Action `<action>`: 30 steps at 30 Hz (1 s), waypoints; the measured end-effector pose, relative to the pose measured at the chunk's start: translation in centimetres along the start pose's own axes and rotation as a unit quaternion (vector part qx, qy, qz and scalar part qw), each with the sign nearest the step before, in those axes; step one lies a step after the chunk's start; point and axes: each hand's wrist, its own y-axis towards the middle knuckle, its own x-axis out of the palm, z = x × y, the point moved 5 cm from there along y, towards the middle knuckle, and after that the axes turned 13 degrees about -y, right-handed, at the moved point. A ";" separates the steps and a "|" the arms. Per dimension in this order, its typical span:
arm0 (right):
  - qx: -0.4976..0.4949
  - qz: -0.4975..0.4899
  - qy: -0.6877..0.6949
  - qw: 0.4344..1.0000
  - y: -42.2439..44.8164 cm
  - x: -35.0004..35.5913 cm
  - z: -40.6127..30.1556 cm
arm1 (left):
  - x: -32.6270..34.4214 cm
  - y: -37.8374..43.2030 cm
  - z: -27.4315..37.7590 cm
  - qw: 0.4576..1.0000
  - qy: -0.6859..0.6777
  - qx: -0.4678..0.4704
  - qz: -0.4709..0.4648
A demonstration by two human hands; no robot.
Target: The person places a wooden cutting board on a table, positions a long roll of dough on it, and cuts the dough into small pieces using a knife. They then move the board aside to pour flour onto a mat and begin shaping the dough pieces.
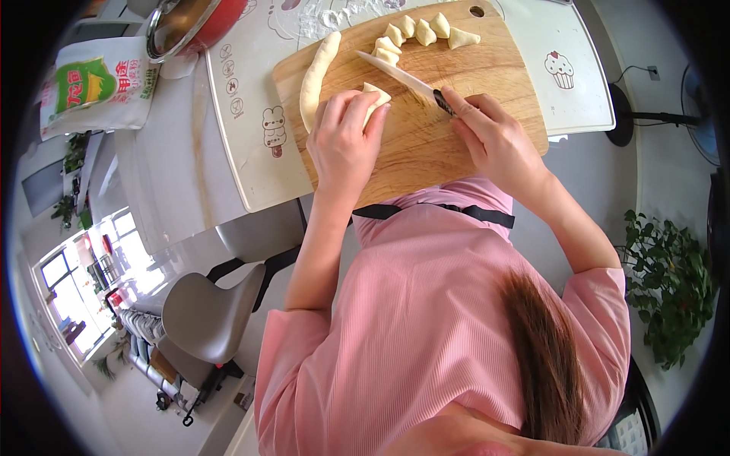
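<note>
My left hand [345,134] grips the cut end of a piece of dough [375,98] on the wooden cutting board [410,162]. A long dough roll [319,74] lies along the board's left side, its lower end partly behind that hand. My right hand [493,134] holds a knife [399,74] by its dark handle, with the blade pointing up and left towards the cut pieces. Several small cut dough pieces [425,32] lie in a curved row near the board's far edge.
Under the board lies a printed pastry mat [251,165] with scattered white flour [342,17]. A red bowl with a metal rim [199,34] and a flour bag [97,85] stand at the left. A grey chair [211,313] is beside the table, and the board's near edge is close to my body.
</note>
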 end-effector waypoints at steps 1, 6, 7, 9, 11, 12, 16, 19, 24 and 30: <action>-0.001 0.001 0.000 1.000 0.2 -0.1 0.1 | 0.0 0.1 -0.1 1.000 0.000 0.001 0.001; 0.041 -0.012 0.059 0.997 0.6 -0.2 0.8 | -0.8 0.7 -0.9 0.995 -0.030 -0.090 0.019; 0.040 -0.011 0.059 0.997 0.6 -0.3 0.8 | -1.0 0.7 -1.1 0.995 -0.029 -0.089 0.019; 0.038 -0.013 0.052 0.998 0.6 -0.4 0.7 | -1.2 0.9 -1.7 0.996 0.018 -0.085 0.014; 0.036 -0.015 0.053 0.998 0.6 -0.5 0.6 | -1.7 0.5 -2.3 0.997 0.020 -0.068 0.020; 0.038 -0.016 0.051 0.998 0.6 -0.5 0.7 | -1.8 0.5 -2.3 0.999 0.027 -0.038 0.011; 0.026 -0.009 0.047 0.999 0.3 -0.4 0.7 | -2.3 -0.1 -0.9 0.996 0.071 -0.027 -0.041; 0.024 -0.017 0.052 0.998 0.2 -0.7 0.5 | -1.9 -0.7 -1.1 0.991 0.069 -0.088 -0.073; -0.004 0.027 0.061 0.998 0.2 -1.5 -0.3 | -0.2 0.4 -0.5 0.994 -0.023 -0.109 -0.008; -0.064 0.034 -0.007 0.997 -0.2 -1.9 -1.6 | 0.4 0.6 -0.6 0.997 -0.009 -0.080 0.018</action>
